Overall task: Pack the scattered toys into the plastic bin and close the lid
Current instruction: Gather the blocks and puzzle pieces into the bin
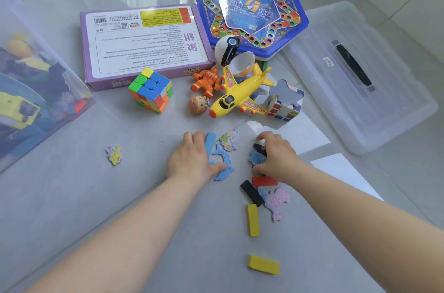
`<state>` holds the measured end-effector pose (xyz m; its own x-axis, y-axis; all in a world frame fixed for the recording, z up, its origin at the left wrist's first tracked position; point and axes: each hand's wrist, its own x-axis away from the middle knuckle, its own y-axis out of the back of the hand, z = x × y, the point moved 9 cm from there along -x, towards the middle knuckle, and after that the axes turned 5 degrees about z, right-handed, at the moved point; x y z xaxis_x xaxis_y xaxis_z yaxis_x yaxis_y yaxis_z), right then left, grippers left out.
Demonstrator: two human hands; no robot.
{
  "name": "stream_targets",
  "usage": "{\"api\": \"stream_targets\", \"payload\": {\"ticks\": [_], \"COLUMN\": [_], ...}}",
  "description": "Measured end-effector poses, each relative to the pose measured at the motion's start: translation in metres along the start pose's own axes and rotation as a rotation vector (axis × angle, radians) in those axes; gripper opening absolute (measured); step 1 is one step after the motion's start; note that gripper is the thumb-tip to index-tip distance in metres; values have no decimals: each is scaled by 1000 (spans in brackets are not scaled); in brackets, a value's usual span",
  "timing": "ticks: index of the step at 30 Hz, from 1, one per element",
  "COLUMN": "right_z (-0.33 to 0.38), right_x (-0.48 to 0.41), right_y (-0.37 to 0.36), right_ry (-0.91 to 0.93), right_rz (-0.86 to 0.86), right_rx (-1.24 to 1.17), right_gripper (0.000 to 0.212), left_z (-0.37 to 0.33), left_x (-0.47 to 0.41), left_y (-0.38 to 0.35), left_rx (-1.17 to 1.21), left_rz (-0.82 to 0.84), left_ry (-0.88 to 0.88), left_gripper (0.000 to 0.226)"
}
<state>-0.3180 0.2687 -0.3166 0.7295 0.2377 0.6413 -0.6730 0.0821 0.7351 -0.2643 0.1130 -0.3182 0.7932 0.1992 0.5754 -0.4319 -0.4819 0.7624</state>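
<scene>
The clear plastic bin point(36, 81) stands at the left with toys inside; its lid point(360, 76) lies apart at the right. On the floor, my left hand point(189, 158) curls over a blue block point(210, 142), its thumb pressing a blue dolphin-shaped puzzle piece point(223, 163). My right hand point(276, 155) grips a small heap of blue and black pieces point(258, 154). Near it lie a red block point(264, 181), a black block point(252, 193), a pink puzzle piece point(276, 201) and two yellow blocks point(253, 220).
Beyond my hands lie a colour cube point(151, 89), an orange figure point(207, 81), a yellow plane point(237, 93), a white cube point(286, 105), a purple box point(144, 40) and a blue hexagonal game board point(252, 9). A lone puzzle piece point(114, 154) sits at the left.
</scene>
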Motion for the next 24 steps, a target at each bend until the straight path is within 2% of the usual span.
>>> {"api": "stream_targets", "payload": {"ticks": [3, 7, 10, 12, 13, 15, 17, 19, 21, 24], "right_z": [-9, -13, -19, -19, -15, -9, 5, 13, 16, 20], "right_x": [0, 5, 16, 29, 37, 46, 53, 56, 53, 46], "right_y": [-4, -12, 1, 5, 2, -15, -32, -43, -46, -47], "right_ry": [-85, -105, -125, -131, -118, -49, 46, 93, 71, 29], "right_rz": [73, 86, 26, 45, 84, 123, 93, 58, 33, 59], "right_rx": [-90, -118, -329, -515, -531, -368, -137, 22, 55, -21], "right_gripper": [61, 26, 33, 25, 24, 38, 35, 33, 38, 53], "left_z": [-2, 0, 2, 6, 10, 18, 20, 17, 14, 8], "left_x": [-7, -11, -9, -6, -4, 2, 9, 17, 21, 23], "left_y": [-2, 0, -4, -3, -1, 1, -3, -8, -13, -21], "left_rx": [22, 10, 43, 105, 149, 211, 114, -36, -127, -226], "left_rz": [33, 65, 64, 31, 10, -7, 48, 80, 94, 118], "left_ry": [13, 34, 5, -14, -22, -56, -115, -185, -232, -296], "left_gripper": [66, 41, 24, 23, 23, 25, 53, 71, 70, 49]}}
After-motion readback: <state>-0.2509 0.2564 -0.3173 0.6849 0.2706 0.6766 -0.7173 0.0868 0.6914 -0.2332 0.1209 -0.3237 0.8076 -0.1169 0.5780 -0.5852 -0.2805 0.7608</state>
